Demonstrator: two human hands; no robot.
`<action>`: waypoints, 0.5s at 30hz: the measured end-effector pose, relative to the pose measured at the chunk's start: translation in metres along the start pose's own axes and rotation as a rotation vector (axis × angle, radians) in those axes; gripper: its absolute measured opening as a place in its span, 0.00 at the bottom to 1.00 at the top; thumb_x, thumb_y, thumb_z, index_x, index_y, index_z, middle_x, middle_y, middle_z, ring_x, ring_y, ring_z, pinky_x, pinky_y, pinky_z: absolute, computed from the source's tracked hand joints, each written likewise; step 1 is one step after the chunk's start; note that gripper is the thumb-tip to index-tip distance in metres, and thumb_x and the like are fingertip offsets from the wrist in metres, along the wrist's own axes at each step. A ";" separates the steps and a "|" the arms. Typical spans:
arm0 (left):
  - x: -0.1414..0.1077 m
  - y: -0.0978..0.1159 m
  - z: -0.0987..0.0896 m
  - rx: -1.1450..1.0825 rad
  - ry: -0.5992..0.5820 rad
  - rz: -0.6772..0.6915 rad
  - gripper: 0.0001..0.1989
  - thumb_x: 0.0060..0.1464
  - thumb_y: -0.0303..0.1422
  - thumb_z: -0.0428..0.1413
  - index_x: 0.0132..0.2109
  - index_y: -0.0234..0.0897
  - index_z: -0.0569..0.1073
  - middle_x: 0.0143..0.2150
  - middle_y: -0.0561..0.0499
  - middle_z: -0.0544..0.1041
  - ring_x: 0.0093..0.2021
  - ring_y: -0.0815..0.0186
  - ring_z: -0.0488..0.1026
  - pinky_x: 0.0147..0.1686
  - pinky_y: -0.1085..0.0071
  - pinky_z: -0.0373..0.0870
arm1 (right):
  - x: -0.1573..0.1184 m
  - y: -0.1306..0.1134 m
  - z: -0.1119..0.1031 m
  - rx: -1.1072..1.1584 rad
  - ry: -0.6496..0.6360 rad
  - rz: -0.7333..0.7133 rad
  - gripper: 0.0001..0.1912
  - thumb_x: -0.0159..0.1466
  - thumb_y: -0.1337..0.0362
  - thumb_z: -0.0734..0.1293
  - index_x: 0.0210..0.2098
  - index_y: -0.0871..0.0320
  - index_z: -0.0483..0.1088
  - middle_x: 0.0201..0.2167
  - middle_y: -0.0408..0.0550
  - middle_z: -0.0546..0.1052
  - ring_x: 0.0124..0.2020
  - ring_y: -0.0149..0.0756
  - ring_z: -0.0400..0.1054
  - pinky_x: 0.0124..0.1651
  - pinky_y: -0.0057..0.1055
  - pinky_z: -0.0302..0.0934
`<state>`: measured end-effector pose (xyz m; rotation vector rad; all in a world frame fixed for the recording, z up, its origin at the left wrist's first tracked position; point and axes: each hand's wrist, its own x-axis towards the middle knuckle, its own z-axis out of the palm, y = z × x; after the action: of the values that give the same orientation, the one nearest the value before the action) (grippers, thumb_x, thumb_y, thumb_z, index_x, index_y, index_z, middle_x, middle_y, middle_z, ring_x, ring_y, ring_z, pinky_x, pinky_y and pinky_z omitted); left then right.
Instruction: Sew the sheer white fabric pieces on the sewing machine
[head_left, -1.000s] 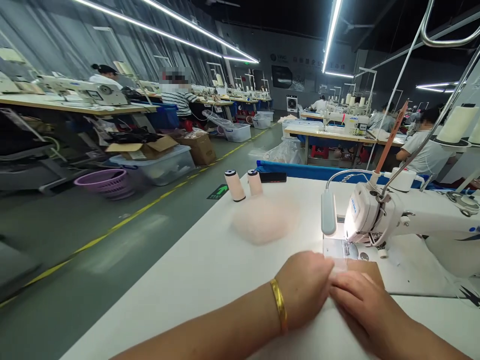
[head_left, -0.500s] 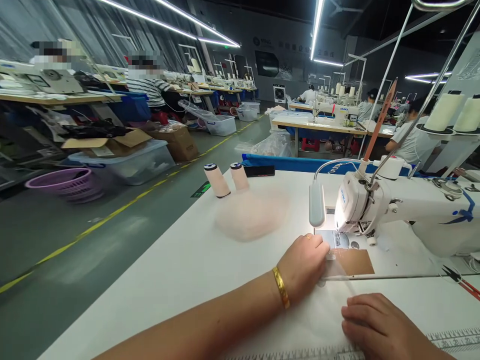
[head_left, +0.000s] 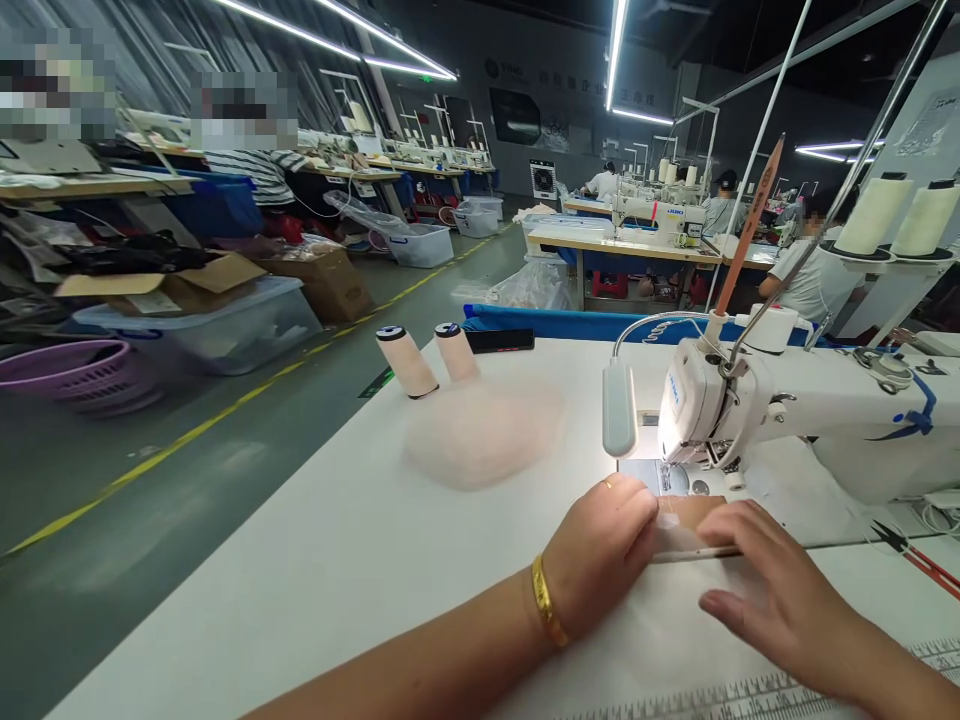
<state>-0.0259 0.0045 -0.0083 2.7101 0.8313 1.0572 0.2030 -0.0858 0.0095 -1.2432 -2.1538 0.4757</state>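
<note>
My left hand [head_left: 604,550], with a gold bracelet at the wrist, is closed on the edge of a thin sheer fabric [head_left: 670,542] just in front of the sewing machine [head_left: 694,400]. My right hand [head_left: 780,585] hovers to its right, thumb and fingers apart, over the near edge of the machine bed. Partly under the sheer fabric and the right fingertips lies a brown patch [head_left: 694,510]. The needle area is just beyond my left hand. A pale pink sheer heap [head_left: 484,435] rests on the white table further left.
Two pink thread cones [head_left: 407,362] and a black flat object [head_left: 501,340] stand at the table's far edge. Red-handled snippers [head_left: 919,560] lie at the right. A clear ruler [head_left: 720,697] runs along the front. Co-workers sit at other machines beyond.
My right hand has moved up and forward from near the ruler to the brown patch, its fingers spreading. My left hand stays by the needle area. The view has shifted slightly right.
</note>
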 end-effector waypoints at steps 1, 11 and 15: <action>0.000 0.001 -0.001 -0.009 0.025 0.011 0.11 0.62 0.22 0.47 0.31 0.40 0.62 0.29 0.52 0.68 0.30 0.64 0.62 0.29 0.69 0.62 | 0.008 0.000 0.002 0.009 0.013 0.075 0.15 0.72 0.57 0.67 0.56 0.50 0.65 0.50 0.50 0.74 0.50 0.44 0.69 0.52 0.39 0.68; -0.002 0.003 -0.007 -0.010 0.223 0.089 0.20 0.59 0.21 0.53 0.56 0.38 0.71 0.50 0.44 0.75 0.48 0.58 0.71 0.48 0.61 0.74 | 0.033 0.009 0.037 0.072 0.182 0.064 0.09 0.75 0.63 0.60 0.38 0.52 0.68 0.33 0.42 0.72 0.34 0.37 0.66 0.38 0.32 0.61; -0.001 0.005 -0.004 -0.028 0.256 0.085 0.15 0.61 0.22 0.55 0.53 0.39 0.75 0.51 0.44 0.75 0.51 0.58 0.71 0.50 0.62 0.73 | 0.031 0.008 0.037 0.061 0.220 0.001 0.09 0.75 0.66 0.60 0.38 0.52 0.67 0.33 0.42 0.72 0.34 0.35 0.66 0.38 0.31 0.61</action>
<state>-0.0264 -0.0010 -0.0047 2.6439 0.7337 1.4458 0.1724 -0.0552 -0.0133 -1.2038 -1.9403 0.3831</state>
